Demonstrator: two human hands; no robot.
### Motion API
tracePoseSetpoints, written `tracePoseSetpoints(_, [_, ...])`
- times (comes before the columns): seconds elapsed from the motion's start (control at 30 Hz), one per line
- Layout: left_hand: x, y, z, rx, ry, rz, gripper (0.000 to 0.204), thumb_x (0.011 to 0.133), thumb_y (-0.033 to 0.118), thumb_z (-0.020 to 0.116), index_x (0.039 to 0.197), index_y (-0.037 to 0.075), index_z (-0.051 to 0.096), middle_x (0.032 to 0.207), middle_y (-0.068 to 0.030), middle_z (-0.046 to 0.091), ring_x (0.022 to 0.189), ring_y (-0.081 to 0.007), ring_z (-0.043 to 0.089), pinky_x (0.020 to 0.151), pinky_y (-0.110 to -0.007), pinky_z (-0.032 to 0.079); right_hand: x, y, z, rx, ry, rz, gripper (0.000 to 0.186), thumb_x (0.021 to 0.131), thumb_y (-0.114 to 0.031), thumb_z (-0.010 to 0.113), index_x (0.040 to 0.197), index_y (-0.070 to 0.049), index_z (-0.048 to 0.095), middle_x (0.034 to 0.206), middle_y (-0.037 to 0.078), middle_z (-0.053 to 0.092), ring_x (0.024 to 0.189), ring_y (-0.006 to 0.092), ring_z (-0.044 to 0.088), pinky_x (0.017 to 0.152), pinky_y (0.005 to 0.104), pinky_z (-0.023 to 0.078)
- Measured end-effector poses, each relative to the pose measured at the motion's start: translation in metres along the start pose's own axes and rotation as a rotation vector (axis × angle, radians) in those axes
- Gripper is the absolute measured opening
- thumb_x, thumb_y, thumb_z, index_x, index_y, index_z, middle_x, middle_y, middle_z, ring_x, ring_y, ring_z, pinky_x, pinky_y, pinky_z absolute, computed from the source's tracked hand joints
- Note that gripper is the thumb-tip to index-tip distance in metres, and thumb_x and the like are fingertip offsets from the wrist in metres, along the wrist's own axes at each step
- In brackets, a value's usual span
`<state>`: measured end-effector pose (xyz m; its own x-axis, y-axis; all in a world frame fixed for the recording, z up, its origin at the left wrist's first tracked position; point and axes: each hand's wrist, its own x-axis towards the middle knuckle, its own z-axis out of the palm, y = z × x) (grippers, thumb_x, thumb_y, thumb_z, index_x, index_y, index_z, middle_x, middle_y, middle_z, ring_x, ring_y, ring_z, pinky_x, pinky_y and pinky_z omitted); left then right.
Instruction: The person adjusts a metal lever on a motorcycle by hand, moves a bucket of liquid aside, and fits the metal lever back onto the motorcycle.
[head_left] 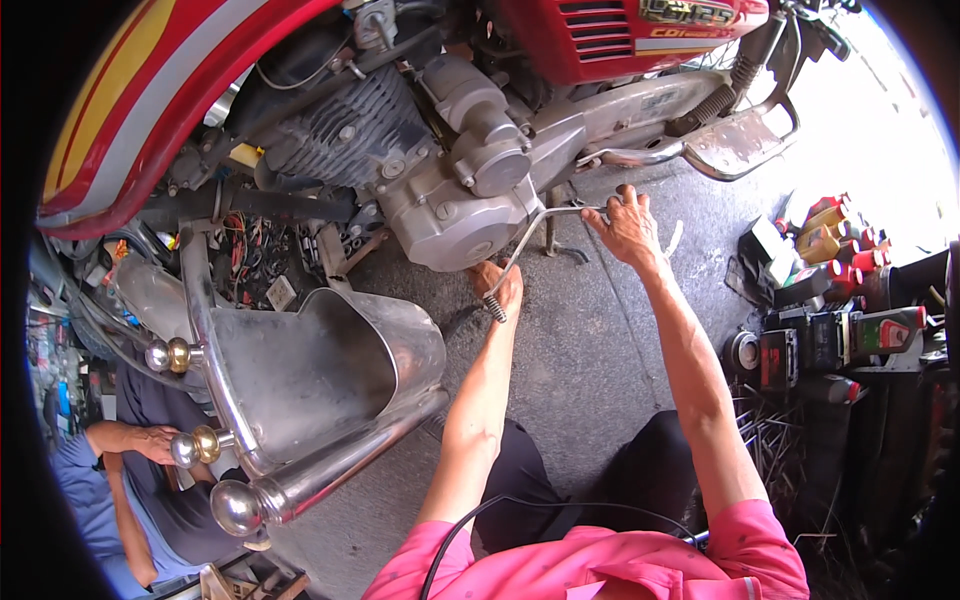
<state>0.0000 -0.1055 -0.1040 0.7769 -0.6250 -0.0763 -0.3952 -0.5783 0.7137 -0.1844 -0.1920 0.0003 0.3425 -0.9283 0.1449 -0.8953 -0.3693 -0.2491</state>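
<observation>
Fingers (622, 203) grip bent lever (530, 232) (right hand (628, 228)).

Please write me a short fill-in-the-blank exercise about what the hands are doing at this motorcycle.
1. Both hands grip a bent metal ____ lever beside the silver engine case.
2. The left hand holds the lever's ____ end.
3. The right hand holds its ____ end.
4. The person's sleeves are ____.

Missing words: kick-start; lower; upper; pink

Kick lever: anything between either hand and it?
Nothing visible. The left hand already grips the bent kick lever near its ribbed lower end; the right hand holds its upper end beside the engine case.
</observation>
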Motion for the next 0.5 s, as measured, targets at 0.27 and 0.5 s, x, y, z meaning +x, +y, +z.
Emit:
tracePoseSetpoints(0.27, [-0.009, 0.012, -0.010, 0.010, -0.200, 0.117, 0.074, 0.072, 0.020, 0.063, 0.129, -0.009, 0.027, 0.131, -0.0310, 0.034, 0.122, -0.0411, 0.035, 0.103, -0.039, 0.030, -0.003, 0.002, -0.002, 0.057, 0.006, 0.025, 0.059, 0.083, -0.054, 0.048, 0.089, 0.004, 0.060, 0.120, 0.019, 0.044, 0.105, 0.0383, 0.043, 0.083, 0.0447, 0.044])
tracePoseSetpoints(0.5, [-0.017, 0.007, 0.010, 0.033, -0.390, 0.303, 0.087, 0.072, 0.026, 0.068, 0.135, -0.007, 0.018, 0.135, -0.0290, 0.030, 0.126, -0.0390, 0.031, 0.105, -0.039, 0.027, -0.004, 0.002, -0.003, 0.066, 0.001, 0.025, 0.057, 0.083, -0.052, 0.050, 0.088, 0.003, 0.061, 0.121, 0.019, 0.044, 0.104, 0.0381, 0.044, 0.083, 0.0446, 0.045])
